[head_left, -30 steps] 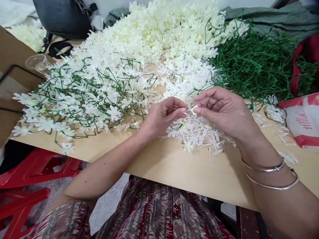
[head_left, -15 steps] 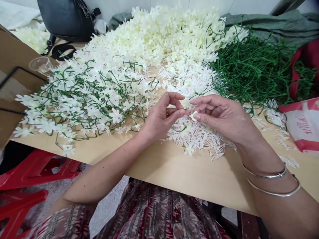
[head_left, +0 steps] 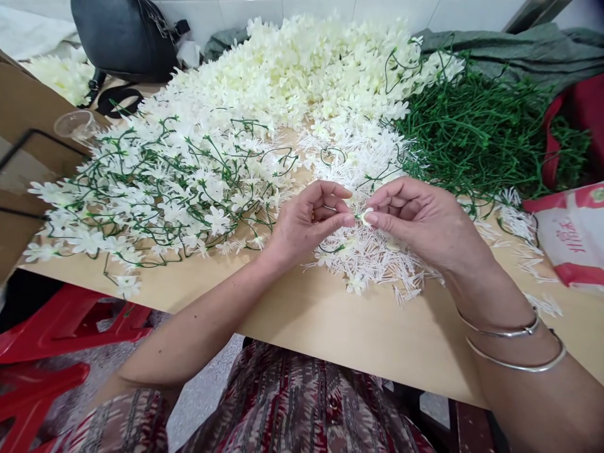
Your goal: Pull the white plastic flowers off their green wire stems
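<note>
White flower piece (head_left: 367, 216) pinched by right hand (head_left: 418, 217), green stem tip (head_left: 359, 216) by left hand (head_left: 306, 220); both held close over white stamens (head_left: 377, 258), likely for fine control.

Around my desk (head_left: 330, 321) I see a black bag (head_left: 125, 41) far left, a grey-green cloth (head_left: 500, 53) far right, a red-and-white packet (head_left: 573, 239) nearer on my right, a cardboard box (head_left: 23, 94) by what may be a clear cup (head_left: 75, 124), and red stools (head_left: 70, 324) lower left.
</note>
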A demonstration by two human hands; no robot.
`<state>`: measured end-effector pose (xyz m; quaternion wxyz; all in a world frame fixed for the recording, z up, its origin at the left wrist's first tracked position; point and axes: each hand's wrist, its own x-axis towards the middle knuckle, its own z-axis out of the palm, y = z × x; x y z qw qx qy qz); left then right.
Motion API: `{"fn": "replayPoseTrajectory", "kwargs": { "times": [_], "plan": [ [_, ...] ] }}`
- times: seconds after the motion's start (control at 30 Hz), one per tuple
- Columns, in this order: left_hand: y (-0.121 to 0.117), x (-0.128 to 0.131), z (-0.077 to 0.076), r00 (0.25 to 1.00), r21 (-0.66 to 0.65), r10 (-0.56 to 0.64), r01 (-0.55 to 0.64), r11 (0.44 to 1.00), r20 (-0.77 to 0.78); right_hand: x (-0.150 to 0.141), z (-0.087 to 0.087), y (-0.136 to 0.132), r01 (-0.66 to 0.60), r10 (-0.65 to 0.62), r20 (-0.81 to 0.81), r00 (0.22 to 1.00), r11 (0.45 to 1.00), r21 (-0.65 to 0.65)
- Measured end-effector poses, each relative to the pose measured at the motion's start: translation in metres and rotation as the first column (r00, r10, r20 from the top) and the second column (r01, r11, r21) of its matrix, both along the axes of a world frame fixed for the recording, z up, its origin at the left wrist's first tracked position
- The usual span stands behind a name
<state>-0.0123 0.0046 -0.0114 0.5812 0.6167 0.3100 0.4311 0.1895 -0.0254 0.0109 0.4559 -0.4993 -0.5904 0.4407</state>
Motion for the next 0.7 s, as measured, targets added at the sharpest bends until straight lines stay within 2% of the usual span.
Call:
{"fn": "replayPoseTrajectory", "kwargs": {
  "times": [0.13,0.23,0.33,0.7],
  "plan": [
    [-0.0018,0.0002,-0.0005,0.999,0.044,-0.031,0.032,0.999,-0.016,0.0004,0.0005,-0.0011,-0.041,0.042,0.037,0.998,0.999,-0.027],
    [-0.0023,0.0004,-0.0004,0.999,0.072,-0.037,0.038,0.997,-0.015,0.0034,0.0022,-0.0013,-0.019,0.019,0.044,0.999,1.0,-0.003],
    [-0.0018,0.0003,0.0002,0.999,0.063,-0.035,0.035,0.997,-0.002,0.0069,0.0051,-0.0013,0.013,-0.013,0.038,0.999,1.0,0.009],
    [-0.0029,0.0,-0.001,0.996,0.017,-0.093,0.093,0.996,-0.009,0.0067,0.0061,-0.0024,-0.06,0.061,0.026,0.998,0.997,-0.057]
  ]
}}
